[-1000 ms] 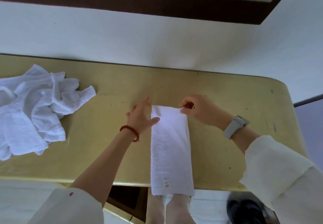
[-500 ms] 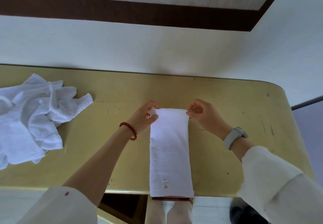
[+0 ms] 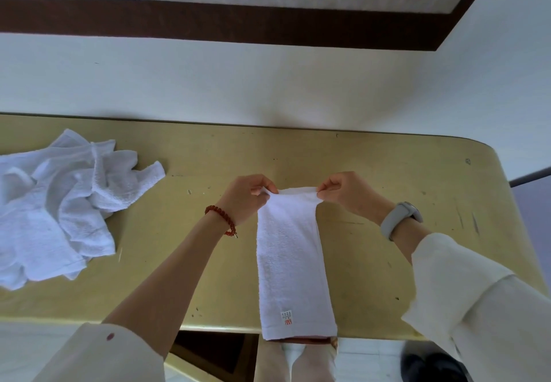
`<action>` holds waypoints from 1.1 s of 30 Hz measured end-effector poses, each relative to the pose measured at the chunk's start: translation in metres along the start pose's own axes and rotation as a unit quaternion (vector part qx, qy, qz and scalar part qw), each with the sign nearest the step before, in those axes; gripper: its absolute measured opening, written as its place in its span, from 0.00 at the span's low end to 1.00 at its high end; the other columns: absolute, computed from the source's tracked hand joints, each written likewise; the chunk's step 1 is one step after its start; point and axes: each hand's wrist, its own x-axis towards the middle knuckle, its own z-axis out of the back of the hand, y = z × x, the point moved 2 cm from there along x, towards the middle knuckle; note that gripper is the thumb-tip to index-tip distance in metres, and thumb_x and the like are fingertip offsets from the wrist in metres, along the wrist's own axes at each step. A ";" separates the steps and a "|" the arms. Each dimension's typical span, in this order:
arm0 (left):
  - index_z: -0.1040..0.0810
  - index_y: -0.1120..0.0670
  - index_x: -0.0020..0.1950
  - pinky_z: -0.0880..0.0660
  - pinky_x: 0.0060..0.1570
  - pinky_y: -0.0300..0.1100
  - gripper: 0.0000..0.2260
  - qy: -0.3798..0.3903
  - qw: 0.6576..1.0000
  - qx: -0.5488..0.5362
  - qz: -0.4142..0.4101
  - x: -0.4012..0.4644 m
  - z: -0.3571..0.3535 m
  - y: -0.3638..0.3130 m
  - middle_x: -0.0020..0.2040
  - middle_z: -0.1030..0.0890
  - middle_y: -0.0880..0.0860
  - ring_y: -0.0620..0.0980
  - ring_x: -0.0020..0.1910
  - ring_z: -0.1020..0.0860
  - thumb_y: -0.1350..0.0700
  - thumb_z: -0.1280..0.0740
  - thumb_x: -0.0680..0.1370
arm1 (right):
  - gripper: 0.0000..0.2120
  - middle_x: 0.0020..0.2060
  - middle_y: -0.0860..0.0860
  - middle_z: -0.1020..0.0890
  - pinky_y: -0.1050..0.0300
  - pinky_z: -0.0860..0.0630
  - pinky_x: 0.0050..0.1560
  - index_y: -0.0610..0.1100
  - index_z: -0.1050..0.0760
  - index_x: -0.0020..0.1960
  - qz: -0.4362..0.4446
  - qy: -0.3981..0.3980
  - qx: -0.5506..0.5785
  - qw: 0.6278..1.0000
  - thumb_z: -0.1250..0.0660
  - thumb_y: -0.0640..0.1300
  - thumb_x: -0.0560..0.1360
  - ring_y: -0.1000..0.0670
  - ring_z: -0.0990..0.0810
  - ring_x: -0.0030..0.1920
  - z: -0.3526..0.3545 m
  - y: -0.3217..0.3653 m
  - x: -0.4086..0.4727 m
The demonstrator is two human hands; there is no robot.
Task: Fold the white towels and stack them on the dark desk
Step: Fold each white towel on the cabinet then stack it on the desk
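Note:
A white towel, folded into a long narrow strip, lies on the yellowish desk in front of me. Its near end, with a small red-and-white label, hangs slightly over the desk's front edge. My left hand pinches the far left corner of the strip. My right hand pinches the far right corner. Both far corners are lifted a little off the desk. A heap of crumpled white towels lies at the desk's left end.
The desk stands against a white wall with a dark brown band above. Its right end is rounded. Below the front edge I see my legs, pale floor and a dark shoe at the lower right.
Both hands went from resting at the strip's far end to pinching its two far corners and lifting them slightly. The view tilted a little.

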 end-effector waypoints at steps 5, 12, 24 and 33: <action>0.23 0.50 0.35 0.26 0.52 0.39 0.17 0.007 0.998 -0.064 -0.003 -0.002 0.001 0.007 0.43 0.19 0.45 0.46 0.47 0.21 0.71 0.38 0.74 | 0.02 0.36 0.53 0.21 0.66 0.29 0.43 0.42 0.21 0.42 -0.006 0.005 0.020 1.000 0.33 0.39 0.73 0.55 0.25 0.39 -0.006 -0.002 0.005; 0.22 0.47 0.38 0.28 0.48 0.31 0.10 -0.012 0.998 -0.048 0.036 -0.003 0.010 0.006 0.40 0.20 0.43 0.39 0.43 0.22 0.62 0.31 0.73 | 0.03 0.35 0.55 0.23 0.74 0.29 0.38 0.42 0.24 0.41 0.052 -0.051 0.005 0.997 0.34 0.38 0.73 0.58 0.26 0.37 -0.003 0.003 0.007; 0.18 0.54 0.42 0.29 0.42 0.29 0.02 -0.090 0.995 0.028 0.037 0.006 0.023 -0.025 0.40 0.19 0.46 0.40 0.38 0.24 0.56 0.28 0.72 | 0.06 0.34 0.60 0.26 0.76 0.33 0.34 0.42 0.23 0.47 0.165 -0.109 -0.139 0.970 0.39 0.37 0.76 0.61 0.29 0.33 0.019 0.033 0.002; 0.18 0.53 0.41 0.31 0.36 0.24 0.03 -0.174 0.983 -0.010 -0.058 -0.010 0.061 -0.101 0.39 0.21 0.39 0.36 0.27 0.23 0.61 0.29 0.71 | 0.08 0.43 0.52 0.24 0.74 0.32 0.32 0.41 0.24 0.53 0.252 -0.205 -0.073 0.943 0.39 0.38 0.77 0.56 0.23 0.31 0.058 0.091 -0.036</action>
